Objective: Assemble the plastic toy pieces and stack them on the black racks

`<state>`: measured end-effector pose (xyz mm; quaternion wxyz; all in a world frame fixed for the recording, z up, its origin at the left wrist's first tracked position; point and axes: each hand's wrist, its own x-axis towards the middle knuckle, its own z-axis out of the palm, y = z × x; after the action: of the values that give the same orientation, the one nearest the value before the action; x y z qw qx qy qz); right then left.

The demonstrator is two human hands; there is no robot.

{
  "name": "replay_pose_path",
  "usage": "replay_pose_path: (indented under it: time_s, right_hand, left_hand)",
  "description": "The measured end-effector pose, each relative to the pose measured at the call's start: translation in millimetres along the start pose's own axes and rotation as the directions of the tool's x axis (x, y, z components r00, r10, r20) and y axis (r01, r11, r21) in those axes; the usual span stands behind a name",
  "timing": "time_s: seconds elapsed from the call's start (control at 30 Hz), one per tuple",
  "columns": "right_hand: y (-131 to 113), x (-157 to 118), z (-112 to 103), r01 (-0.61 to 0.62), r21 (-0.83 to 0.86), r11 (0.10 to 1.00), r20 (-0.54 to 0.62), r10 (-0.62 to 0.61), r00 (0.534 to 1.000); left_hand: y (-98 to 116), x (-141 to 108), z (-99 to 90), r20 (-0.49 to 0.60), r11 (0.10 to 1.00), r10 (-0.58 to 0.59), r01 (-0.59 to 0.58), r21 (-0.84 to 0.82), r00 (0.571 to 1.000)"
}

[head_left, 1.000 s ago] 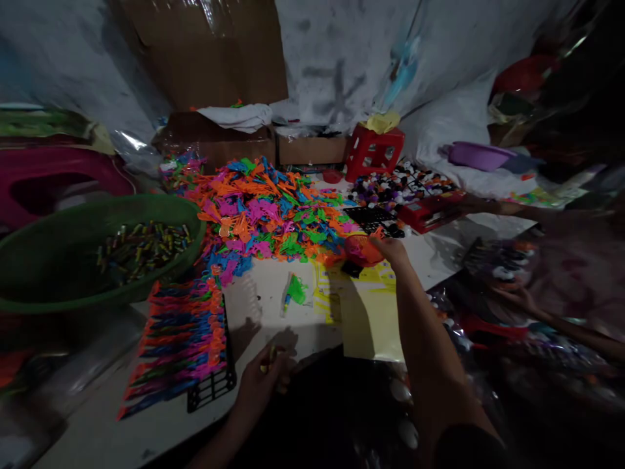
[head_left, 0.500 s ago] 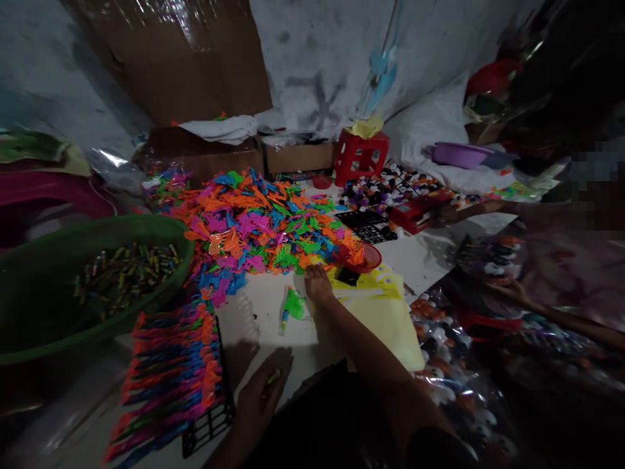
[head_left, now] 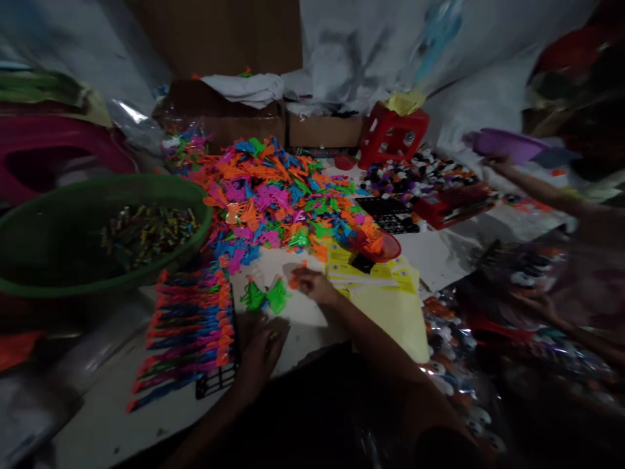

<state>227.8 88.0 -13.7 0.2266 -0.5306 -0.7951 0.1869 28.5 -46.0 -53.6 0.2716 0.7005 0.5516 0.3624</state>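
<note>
White surface (head_left: 432, 257); heap of colourful plastic pieces (head_left: 273, 195) toward far edge, green basin (head_left: 53, 281) at left edge. By near edge, left hand (head_left: 261, 352) half-curled, cannot tell if holding; just beyond it, green pieces (head_left: 277, 296). Right hand (head_left: 316, 286) pinches orange piece (head_left: 293, 281).

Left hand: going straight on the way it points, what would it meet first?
The left hand would probably meet the green plastic pieces just ahead on the white tabletop, though its height above the surface is unclear.

The left hand (head_left: 262, 345) is curled by the near edge of the table (head_left: 110, 417); the right forearm (head_left: 374, 335) slants farther in, right hand (head_left: 316, 285) bent leftward.
</note>
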Motion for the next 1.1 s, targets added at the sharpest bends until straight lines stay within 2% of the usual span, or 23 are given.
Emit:
replay_pose_path:
  time_s: [0.03, 0.07, 0.13, 0.23, 0.33, 0.4, 0.53, 0.6, 0.7, 0.77, 0.83, 0.9, 0.97, 1.03, 1.1]
  right_hand:
    - [1, 4, -6, -0.167, -0.037, 0.985, -0.074, 0.163, 0.984]
    - [3, 8, -10, -0.283, -0.058, 0.957, -0.142, 0.272, 0.952]
    - [3, 16, -14, -0.433, -0.08, 0.898, -0.231, 0.406, 0.884]
    - [-8, 21, -7, -0.501, -0.111, 0.858, -0.256, 0.462, 0.849]
    - [-26, 16, 2, -0.544, -0.134, 0.828, -0.164, 0.523, 0.836]
    - [-35, 9, 5, -0.589, -0.139, 0.796, -0.129, 0.575, 0.808]
    - [-42, -9, 4, -0.616, -0.201, 0.762, -0.242, 0.571, 0.785]
    - [-42, -16, 1, -0.614, -0.218, 0.758, -0.229, 0.572, 0.787]
    - [-38, -24, -7, -0.625, -0.072, 0.777, -0.079, 0.621, 0.78]
    - [-36, -32, -11, -0.615, 0.064, 0.786, -0.036, 0.618, 0.786]
    - [-36, -44, -12, -0.573, 0.136, 0.808, -0.116, 0.588, 0.801]
    - [-40, -59, -8, -0.504, 0.106, 0.857, -0.236, 0.514, 0.824]
    - [-46, -73, 0, -0.401, -0.018, 0.916, -0.277, 0.381, 0.882]
    - [-53, -84, 7, -0.264, -0.159, 0.951, -0.201, 0.23, 0.952]
    - [-56, -92, 11, -0.147, -0.2, 0.969, -0.062, 0.137, 0.989]
  left_hand:
    - [1, 1, -0.2, 0.0, 1.0, -0.007, 0.007, -0.003, 1.0]
    - [3, 3, -0.4, 0.002, 1.0, -0.015, 0.015, -0.005, 1.0]
    - [8, 9, -0.3, 0.005, 0.999, -0.038, 0.038, -0.014, 0.999]
    - [17, 19, 0.7, -0.006, 0.998, -0.044, 0.044, -0.035, 0.999]
    - [25, 22, -1.1, -0.041, 0.998, -0.027, 0.025, -0.056, 0.999]
    - [29, 17, -4.7, -0.048, 0.997, -0.048, 0.045, -0.065, 0.998]
    - [35, 5, -11.7, -0.017, 0.987, -0.107, 0.104, -0.125, 0.994]
    - [37, 2, -12.6, -0.006, 0.963, -0.161, 0.156, -0.218, 0.987]
    - [38, 1, -11.8, 0.065, 0.848, -0.333, 0.329, -0.415, 0.941]
    - [39, 2, -11.5, 0.16, 0.725, -0.429, 0.444, -0.526, 0.889]
    - [42, 3, -11.6, 0.221, 0.624, -0.471, 0.5, -0.601, 0.854]
    - [46, 4, -11.6, 0.236, 0.569, -0.482, 0.506, -0.648, 0.844]
    - [50, 4, -11.1, 0.255, 0.544, -0.472, 0.506, -0.669, 0.844]
    - [51, 4, -10.2, 0.267, 0.535, -0.47, 0.512, -0.672, 0.841]
    - [50, 3, -9.5, 0.272, 0.524, -0.492, 0.53, -0.667, 0.827]
